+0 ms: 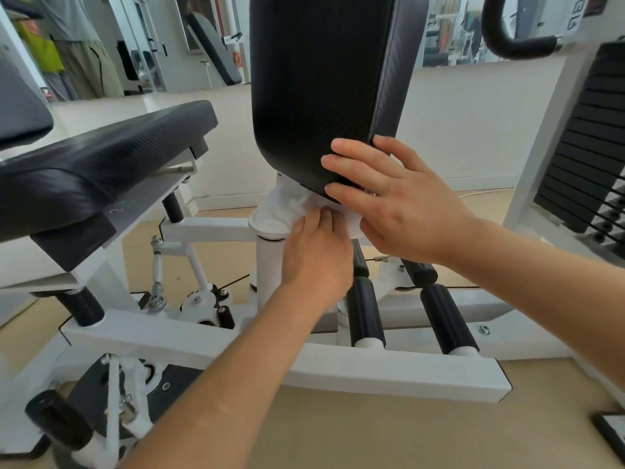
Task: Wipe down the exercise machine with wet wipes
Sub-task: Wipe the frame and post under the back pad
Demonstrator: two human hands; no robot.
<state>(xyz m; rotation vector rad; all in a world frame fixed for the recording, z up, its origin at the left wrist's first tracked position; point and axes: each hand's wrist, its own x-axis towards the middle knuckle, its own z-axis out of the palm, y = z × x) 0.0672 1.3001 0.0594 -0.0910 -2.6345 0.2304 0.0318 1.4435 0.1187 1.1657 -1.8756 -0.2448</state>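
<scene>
I am standing in a bright gym room, looking down over a pale tan floor [372, 441] that is running back to a low white wall [456, 130], with mirror-like panels reflecting more equipment above it. A person in a grey top [74, 25] is standing far off at the left.

The exercise machine [236, 346] is filling most of my view, its white steel frame sitting directly on the floor. Its tall black back pad [314, 89] is rising upright in the middle, a black seat pad [101, 157] is lying to the left of it, and a black weight stack [592, 130] is standing at the right edge. Two black foam rollers [365, 316] are pointing toward me, low in the frame.

My right hand [399, 204] is resting relaxed with its fingers spread and straight, bracing the lower right corner of the back pad. My left hand [318, 258] is gripping the wet wipe [284, 206], fingers curling into it just beneath the pad. The wipe is bunching up white on the round white pivot cap [267, 228] under the pad's bottom edge.
</scene>
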